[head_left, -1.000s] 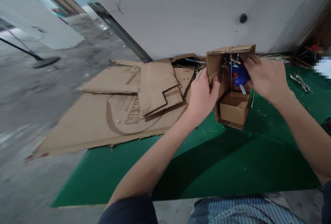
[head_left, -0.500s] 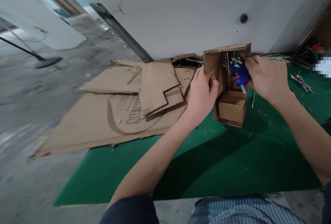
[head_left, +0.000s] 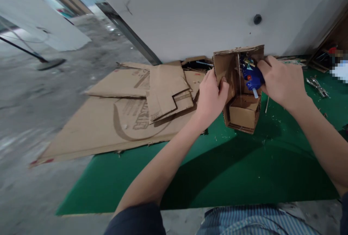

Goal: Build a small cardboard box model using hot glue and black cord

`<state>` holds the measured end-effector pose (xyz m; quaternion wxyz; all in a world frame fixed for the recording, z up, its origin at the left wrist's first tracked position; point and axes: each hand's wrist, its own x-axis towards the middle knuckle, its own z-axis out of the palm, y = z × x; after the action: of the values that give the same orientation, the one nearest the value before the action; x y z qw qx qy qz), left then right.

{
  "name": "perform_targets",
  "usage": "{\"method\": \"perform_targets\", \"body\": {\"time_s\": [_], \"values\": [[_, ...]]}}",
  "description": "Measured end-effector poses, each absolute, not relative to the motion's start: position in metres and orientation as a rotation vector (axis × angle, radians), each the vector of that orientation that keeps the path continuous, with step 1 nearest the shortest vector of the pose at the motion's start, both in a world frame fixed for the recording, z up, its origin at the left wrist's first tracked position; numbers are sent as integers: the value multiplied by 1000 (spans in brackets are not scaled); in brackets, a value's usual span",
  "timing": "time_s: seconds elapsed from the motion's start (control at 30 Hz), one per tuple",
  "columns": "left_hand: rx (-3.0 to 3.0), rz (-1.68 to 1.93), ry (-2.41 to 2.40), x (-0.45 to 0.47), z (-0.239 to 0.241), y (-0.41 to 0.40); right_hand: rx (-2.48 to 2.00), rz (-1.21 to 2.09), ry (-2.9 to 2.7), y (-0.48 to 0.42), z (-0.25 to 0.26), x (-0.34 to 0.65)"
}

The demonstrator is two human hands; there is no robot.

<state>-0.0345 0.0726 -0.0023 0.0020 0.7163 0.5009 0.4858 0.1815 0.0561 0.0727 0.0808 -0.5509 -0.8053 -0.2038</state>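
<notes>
An open-fronted cardboard structure (head_left: 227, 59) stands upright on the green mat (head_left: 244, 166), with a small cardboard box (head_left: 241, 113) inside its lower part. My left hand (head_left: 210, 99) grips the structure's left wall, thumb on the front edge. My right hand (head_left: 282, 83) holds a blue glue gun (head_left: 251, 75) inside the upper part of the structure, its nozzle toward the top and a clear glue stick sticking out below. A thin string hangs down inside the structure.
Flat cardboard sheets (head_left: 127, 115) lie stacked to the left, overhanging the mat onto the grey floor. Pliers (head_left: 315, 84) rest on the mat at the right. A white wall (head_left: 190, 14) stands just behind the structure. Small scraps dot the mat.
The structure and both hands shifted slightly left and a little away; both grips are unchanged and the glue gun stays inside the top.
</notes>
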Motion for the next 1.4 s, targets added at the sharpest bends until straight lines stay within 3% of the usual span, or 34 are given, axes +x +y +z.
{"method": "perform_targets", "body": {"time_s": [1.4], "values": [[2122, 1493, 1428, -42, 4, 81, -1549, -605, -2524, 55, 77, 181]]}}
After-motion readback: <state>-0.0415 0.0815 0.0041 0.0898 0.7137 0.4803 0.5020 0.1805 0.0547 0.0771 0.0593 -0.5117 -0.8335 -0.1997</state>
